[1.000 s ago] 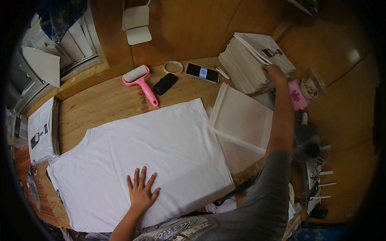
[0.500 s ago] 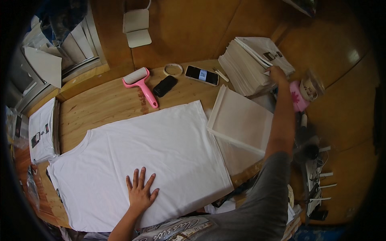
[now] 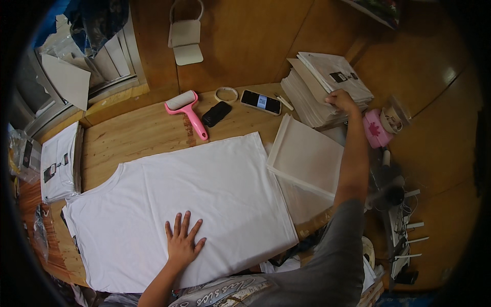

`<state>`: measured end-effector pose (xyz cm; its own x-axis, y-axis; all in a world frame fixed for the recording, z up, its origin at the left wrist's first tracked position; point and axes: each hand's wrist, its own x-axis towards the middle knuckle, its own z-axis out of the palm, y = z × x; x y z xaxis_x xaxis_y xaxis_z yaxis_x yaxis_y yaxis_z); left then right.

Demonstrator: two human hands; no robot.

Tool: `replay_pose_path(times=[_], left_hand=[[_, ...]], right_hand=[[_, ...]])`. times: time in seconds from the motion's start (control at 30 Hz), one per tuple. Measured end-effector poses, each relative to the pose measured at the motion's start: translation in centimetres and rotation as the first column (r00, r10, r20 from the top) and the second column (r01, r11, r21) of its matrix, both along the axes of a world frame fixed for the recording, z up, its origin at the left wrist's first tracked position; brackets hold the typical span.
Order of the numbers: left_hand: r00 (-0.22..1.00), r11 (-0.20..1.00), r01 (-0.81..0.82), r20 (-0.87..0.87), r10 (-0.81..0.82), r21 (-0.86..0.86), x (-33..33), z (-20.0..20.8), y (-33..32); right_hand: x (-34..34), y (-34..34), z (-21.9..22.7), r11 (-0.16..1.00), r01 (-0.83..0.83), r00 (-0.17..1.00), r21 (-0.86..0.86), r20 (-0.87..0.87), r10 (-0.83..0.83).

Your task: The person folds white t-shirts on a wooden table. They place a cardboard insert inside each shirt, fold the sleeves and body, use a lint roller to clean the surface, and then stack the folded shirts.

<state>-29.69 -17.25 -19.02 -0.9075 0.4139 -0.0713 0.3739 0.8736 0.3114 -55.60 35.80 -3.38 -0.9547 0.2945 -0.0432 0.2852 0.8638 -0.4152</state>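
A white T-shirt point(image 3: 184, 189) lies spread over the wooden table, its neckline toward the left. Flat on its lower part rests my left hand point(image 3: 184, 243), fingers spread. My right hand point(image 3: 341, 101) reaches to the far right, its fingers closed on the near edge of a light cardboard sheet point(image 3: 313, 79) at the top of a thick stack of sheets point(image 3: 302, 105). A packaged white garment point(image 3: 340, 77) leans on that sheet. Part of the sheet is hidden behind my fingers.
Near the stack lie clear plastic bags point(image 3: 307, 153), a phone point(image 3: 261, 101), a tape roll point(image 3: 226, 94), a black object point(image 3: 217, 113) and a pink lint roller point(image 3: 192, 117). Packaged garments point(image 3: 59, 163) sit at left. A pink container point(image 3: 376, 128) and a router point(image 3: 396, 230) are at right.
My right hand has shifted slightly left along the stack, and the top cardboard sheet now stands apart from those below. My left hand stays flat on the T-shirt. The view has shifted a little.
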Motion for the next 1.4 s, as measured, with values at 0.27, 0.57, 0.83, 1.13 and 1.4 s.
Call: replay_pose_path(times=[0.27, 0.57, 0.83, 1.13, 1.4], left_hand=[[0.999, 1.000, 0.014, -0.033, -0.015, -0.006, 0.1, -0.5, -0.2], [0.999, 1.000, -0.008, -0.039, 0.007, -0.020, 0.3, -0.7, -0.3], [0.999, 1.000, 0.010, -0.042, -0.009, 0.011, 0.1, -0.3, -0.3], [0.993, 0.997, -0.017, -0.115, 0.026, 0.077, 1.3, -1.3, -1.3], [0.977, 0.963, -0.033, -0.193, 0.087, 0.268, 2.6, -0.3, -2.1]], right_hand=[[-0.3, -2.8, -0.9, 0.898, 0.057, 0.993, 0.435, -0.118, -0.006], [-1.7, -4.2, -0.4, 0.862, -0.005, 0.997, 0.507, 0.064, -0.032], [-0.6, -4.0, 5.1, 0.642, 0.476, 0.788, 0.601, -0.616, -0.007], [11.6, -23.3, 8.7, 0.656, -0.004, 0.544, 0.755, -0.549, 0.635], [9.2, -28.0, -5.8, 0.713, -0.090, 0.914, 0.695, -0.226, 0.336]])
